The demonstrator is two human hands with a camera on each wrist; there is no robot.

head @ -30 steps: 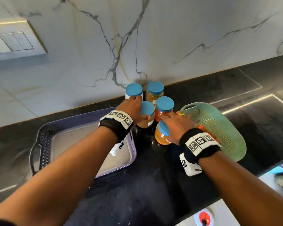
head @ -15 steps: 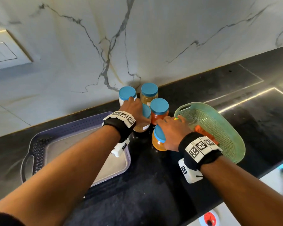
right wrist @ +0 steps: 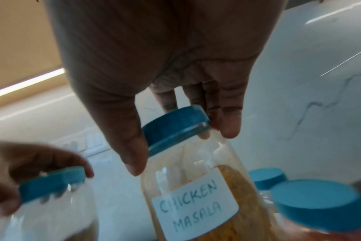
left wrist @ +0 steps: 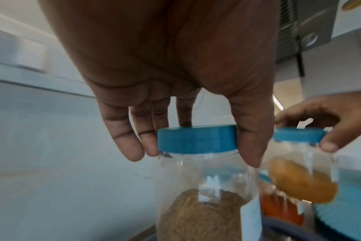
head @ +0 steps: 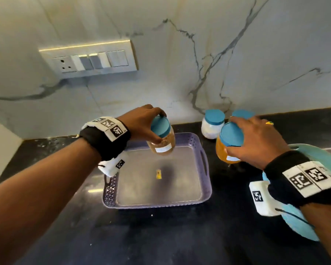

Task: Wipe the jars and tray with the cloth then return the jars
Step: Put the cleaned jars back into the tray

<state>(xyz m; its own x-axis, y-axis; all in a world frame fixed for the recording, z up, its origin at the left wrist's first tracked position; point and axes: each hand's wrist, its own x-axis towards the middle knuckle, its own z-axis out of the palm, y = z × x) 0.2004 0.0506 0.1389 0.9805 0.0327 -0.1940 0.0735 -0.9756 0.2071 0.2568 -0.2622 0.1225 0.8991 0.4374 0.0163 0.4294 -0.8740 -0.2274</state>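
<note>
Head view: the left hand [head: 141, 121] grips the blue lid of the brown jar [head: 161, 139], held above the far end of the tray [head: 157, 204], lid tilted toward the camera. Right of the tray, the right hand [head: 256, 140] clamps the orange jar [head: 225, 144] by its lid, likewise tilted. A white jar [head: 211, 124] stands upright beyond the tray's far right corner.

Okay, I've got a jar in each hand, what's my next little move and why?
Probably lower the brown jar in your left hand into the tray: it already hangs over the tray's far end, gripped by the lid, while the right hand holds its orange jar over the counter.
</note>
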